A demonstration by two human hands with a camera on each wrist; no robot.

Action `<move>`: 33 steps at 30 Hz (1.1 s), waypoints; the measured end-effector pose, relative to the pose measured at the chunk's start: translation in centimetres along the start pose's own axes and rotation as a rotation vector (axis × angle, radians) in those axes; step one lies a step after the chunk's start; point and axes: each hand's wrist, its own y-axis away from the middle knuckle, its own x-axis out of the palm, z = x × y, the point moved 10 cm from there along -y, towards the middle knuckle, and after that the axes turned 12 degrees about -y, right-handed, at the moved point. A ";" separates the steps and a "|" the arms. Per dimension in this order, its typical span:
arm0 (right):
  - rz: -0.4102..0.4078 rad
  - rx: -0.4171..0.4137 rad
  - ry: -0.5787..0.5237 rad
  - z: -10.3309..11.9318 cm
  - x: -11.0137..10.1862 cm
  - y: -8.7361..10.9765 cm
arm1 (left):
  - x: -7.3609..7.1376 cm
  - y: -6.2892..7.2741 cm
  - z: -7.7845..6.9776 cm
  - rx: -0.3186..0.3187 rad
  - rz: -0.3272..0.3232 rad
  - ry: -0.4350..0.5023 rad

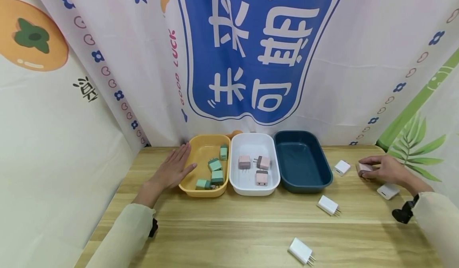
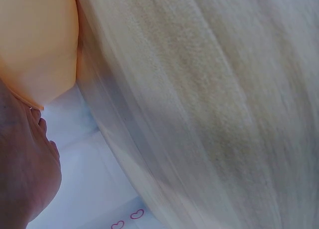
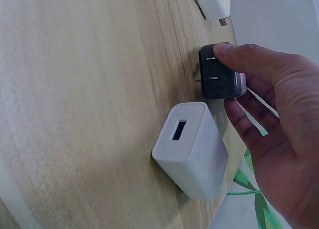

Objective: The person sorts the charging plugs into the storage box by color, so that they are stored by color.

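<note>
My right hand point(image 1: 389, 170) pinches a pink charger plug point(image 1: 365, 169) between thumb and fingers at the right of the table. The right wrist view shows its dark prong face point(image 3: 218, 74), two metal prongs pointing away from the palm. Beside that hand lies a white charger point(image 3: 192, 149) with a USB slot. My left hand point(image 1: 172, 170) rests with straight fingers against the left rim of the yellow tray point(image 1: 195, 148), which holds several green chargers point(image 1: 216, 177). In the white tray point(image 1: 252, 140) are three pink chargers point(image 1: 261, 178).
A dark blue tray point(image 1: 301, 160) stands right of the white one. More white chargers lie loose on the wooden table point(image 1: 222, 236): one near the blue tray point(image 1: 342, 167), another in front of it point(image 1: 328, 205), and one at the front point(image 1: 301, 251). A printed curtain point(image 1: 161, 80) hangs behind.
</note>
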 end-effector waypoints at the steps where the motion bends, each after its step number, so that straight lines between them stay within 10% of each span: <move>1: -0.001 -0.004 0.002 0.1 0.0 0.0 | 0.1 0.0 0.0 -0.001 0.002 -0.001; 33: -0.065 -0.099 -0.037 4.8 -1.0 -0.5 | 0.4 -0.3 0.2 0.006 0.006 -0.009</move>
